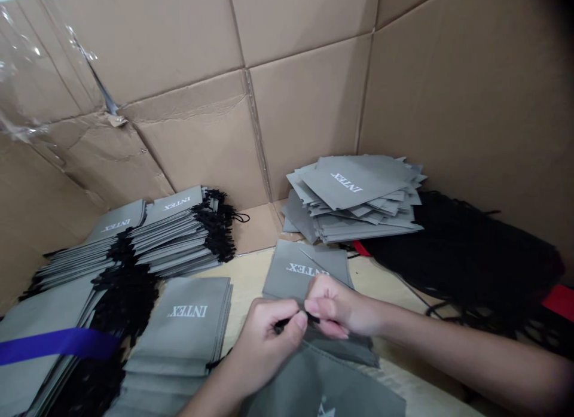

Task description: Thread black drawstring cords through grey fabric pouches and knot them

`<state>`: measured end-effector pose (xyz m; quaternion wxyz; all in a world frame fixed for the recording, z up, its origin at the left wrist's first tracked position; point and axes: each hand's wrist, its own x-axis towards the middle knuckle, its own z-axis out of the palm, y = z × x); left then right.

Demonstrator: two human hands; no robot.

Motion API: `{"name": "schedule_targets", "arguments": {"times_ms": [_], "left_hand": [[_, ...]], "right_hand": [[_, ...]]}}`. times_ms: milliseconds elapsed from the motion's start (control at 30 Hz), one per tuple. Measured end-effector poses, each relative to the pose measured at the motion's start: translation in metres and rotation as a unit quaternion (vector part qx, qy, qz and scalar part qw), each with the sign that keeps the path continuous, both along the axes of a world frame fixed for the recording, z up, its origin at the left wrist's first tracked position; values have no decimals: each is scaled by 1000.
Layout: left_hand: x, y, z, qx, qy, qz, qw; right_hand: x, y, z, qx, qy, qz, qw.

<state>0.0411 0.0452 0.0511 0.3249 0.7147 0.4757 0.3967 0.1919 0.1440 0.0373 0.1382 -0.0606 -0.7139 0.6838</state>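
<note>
1. Far left: a blue band [60, 343] crossed a bundle of grey pouches [27, 318]; an overlapping row of pouches [179, 327] lay beside it on the table [244, 279].
2. Left hand [273, 333]: the forearm rose from the bottom edge, slanting up and rightward. The fingers were curled, with the thumb laid forward along the index finger, pinching a black cord [314, 317].
3. Centre: the cord was short in view and mostly hidden by the fingers, above the near pouch [332, 384]. Whether it was joined to that pouch could not be determined.
4. Right hand [334, 306]: the forearm entered from the right edge, sloping gently up and leftward. The fingers were folded, thumb and forefinger gripping the cord beside the left thumb.
5. Far right: a heap of black cords [466, 249] lay beyond the right forearm.
</note>
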Motion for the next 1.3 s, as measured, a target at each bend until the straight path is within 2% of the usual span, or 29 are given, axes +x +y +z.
{"name": "schedule_targets", "arguments": {"times_ms": [133, 233, 300, 333, 400, 467, 533, 667, 733, 767, 833, 867, 933, 1000, 1067, 1133, 1233, 1300], "left_hand": [[-2, -1, 1, -5, 3, 7, 1000], [-6, 2, -2, -17, 6, 35, 999], [-9, 5, -4, -32, -5, 61, 998], [-9, 7, -6, -44, -18, 71, 996], [-10, 11, -10, -71, -57, 80, 993], [-9, 15, -14, -109, -107, 81, 985], [-8, 18, -18, -155, -156, 85, 972], [-8, 22, -24, -210, -203, 87, 952], [-8, 22, -26, -208, -191, 86, 955], [-8, 22, -28, -205, -182, 86, 958], [-9, 21, -30, -203, -173, 84, 960], [-10, 21, -31, -205, -174, 83, 960], [-11, 22, -31, -204, -182, 80, 959], [-13, 23, -28, -185, -180, 78, 963], [-13, 22, -25, -151, -154, 76, 974], [-13, 20, -21, -120, -119, 67, 983], [-13, 16, -18, -94, -105, 52, 989], [-14, 14, -14, -84, -114, 51, 989]], "right_hand": [[-2, -3, 4, -23, 2, 2, 1000], [-6, -1, 4, -63, 13, 19, 998], [-7, 3, 3, -51, 13, 24, 998], [-8, 5, 2, -28, 13, 12, 999], [-8, 9, -1, 28, 27, -54, 998], [-8, 11, -4, 81, 46, -134, 987], [-7, 11, -4, 153, 46, -184, 970], [-5, 6, 3, 334, -30, -212, 918], [-5, 2, 7, 381, -66, -213, 897], [-6, 0, 8, 382, -73, -206, 898], [-8, -1, 8, 337, -59, -174, 923], [-10, -1, 8, 292, -42, -157, 943], [-13, 1, 6, 165, -7, -142, 976], [-16, 3, 4, 35, 6, -147, 989], [-18, 4, 3, -81, -5, -151, 985], [-19, 2, 3, -192, -19, -147, 970], [-19, -5, 8, -345, -33, -148, 926], [-19, -10, 14, -401, -33, -157, 902]]}}
